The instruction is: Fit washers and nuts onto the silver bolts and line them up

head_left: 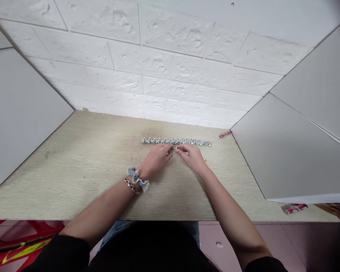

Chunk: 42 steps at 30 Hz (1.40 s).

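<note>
A row of small shiny metal bolts [159,141] runs left to right across the table, most standing on wide round bases with their shanks up. Just in front of the row, my left hand [156,158] and my right hand [193,156] meet at the fingertips. Pinched between them is a small metal bolt [173,148], lying sideways. Fingers cover part of it, so its full shape is hidden. A blue scrunchie [138,179] and a chain bracelet [130,186] circle my left wrist.
A white brick-patterned wall [155,64] closes the table [102,151] at the back. Pale panels [22,105] flank it. One red battery [225,134] lies at the back right, another [295,208] at the front right beside a wicker basket [336,210]. A red stool [42,228] stands below left.
</note>
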Each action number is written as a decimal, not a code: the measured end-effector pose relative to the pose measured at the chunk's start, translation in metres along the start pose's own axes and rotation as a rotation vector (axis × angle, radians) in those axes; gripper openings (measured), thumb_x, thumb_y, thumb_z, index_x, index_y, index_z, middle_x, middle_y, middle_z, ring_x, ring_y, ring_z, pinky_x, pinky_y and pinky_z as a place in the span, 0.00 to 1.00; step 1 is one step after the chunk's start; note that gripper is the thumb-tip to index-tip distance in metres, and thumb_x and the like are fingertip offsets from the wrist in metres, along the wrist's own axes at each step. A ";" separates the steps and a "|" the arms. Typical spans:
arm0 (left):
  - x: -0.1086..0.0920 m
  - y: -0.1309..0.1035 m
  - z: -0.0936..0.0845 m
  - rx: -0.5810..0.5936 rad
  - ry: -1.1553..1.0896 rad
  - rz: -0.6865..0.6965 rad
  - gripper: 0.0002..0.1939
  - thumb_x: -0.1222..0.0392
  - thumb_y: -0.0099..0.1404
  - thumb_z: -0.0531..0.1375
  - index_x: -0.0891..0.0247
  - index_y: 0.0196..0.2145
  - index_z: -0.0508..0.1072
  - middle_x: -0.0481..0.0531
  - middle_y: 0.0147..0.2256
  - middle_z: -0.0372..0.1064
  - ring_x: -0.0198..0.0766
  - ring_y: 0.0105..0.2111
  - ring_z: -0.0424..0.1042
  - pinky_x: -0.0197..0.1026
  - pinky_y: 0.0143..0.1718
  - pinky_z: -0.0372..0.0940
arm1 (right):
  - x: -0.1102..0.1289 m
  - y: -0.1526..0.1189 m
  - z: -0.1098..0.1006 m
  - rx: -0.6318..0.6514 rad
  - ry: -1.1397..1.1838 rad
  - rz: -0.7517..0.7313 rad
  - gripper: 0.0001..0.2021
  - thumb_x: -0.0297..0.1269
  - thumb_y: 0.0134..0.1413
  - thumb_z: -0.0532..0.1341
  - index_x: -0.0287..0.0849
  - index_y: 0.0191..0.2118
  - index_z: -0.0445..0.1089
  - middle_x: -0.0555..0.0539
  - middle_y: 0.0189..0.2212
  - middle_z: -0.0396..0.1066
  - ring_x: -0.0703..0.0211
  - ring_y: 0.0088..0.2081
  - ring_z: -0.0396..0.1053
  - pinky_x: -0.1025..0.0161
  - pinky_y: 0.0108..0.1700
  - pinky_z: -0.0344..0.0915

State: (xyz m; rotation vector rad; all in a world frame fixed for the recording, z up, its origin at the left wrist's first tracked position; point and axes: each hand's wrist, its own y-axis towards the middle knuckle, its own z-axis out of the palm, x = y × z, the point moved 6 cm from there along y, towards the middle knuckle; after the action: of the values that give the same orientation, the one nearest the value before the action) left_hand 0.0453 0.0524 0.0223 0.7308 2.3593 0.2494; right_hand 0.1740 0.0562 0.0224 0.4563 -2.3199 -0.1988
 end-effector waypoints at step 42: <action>-0.006 -0.001 -0.004 -0.090 0.076 0.142 0.13 0.62 0.64 0.53 0.67 0.46 0.69 0.57 0.37 0.73 0.38 0.36 0.71 0.40 0.38 0.66 | 0.003 -0.002 0.003 -0.088 -0.025 -0.008 0.17 0.48 0.57 0.50 0.42 0.25 0.65 0.51 0.21 0.64 0.63 0.25 0.61 0.67 0.29 0.56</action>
State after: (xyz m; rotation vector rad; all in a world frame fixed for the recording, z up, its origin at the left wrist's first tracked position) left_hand 0.0459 0.0483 0.0283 0.8606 2.3531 0.4492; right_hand 0.1706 0.0529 0.0216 0.4217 -2.3239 -0.3107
